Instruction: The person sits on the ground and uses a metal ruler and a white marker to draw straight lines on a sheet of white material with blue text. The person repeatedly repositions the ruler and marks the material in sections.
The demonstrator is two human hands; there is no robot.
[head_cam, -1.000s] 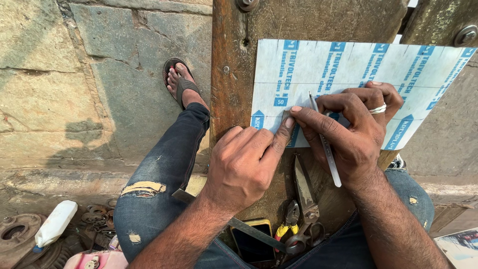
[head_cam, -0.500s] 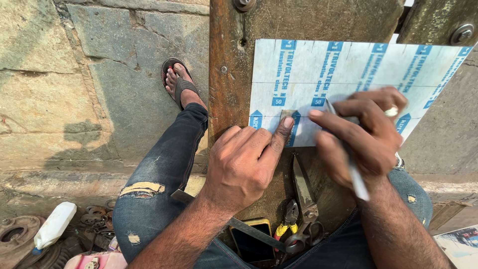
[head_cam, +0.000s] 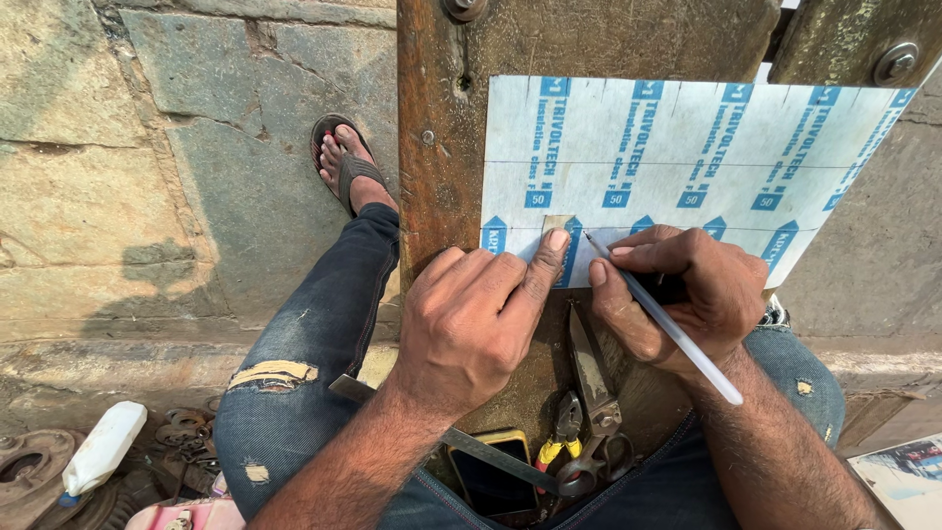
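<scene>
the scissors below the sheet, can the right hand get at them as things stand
Probably yes, once freed: the scissors lie uncovered on the board just below the right hand, nothing between. But that hand holds a white pen, so it would need to shift it first.

Support: a brown, weathered wooden board (head_cam: 442, 147) with a round bolt head (head_cam: 463, 8) at its top edge, lying across the person's lap. Lying directly on it: a white rectangular insulation sheet (head_cam: 687, 167) with blue print, a small tan template piece (head_cam: 555, 224), dark metal scissors (head_cam: 592, 393), yellow-handled pliers (head_cam: 564, 437), a black phone (head_cam: 491, 476), a steel ruler (head_cam: 461, 442).
</scene>
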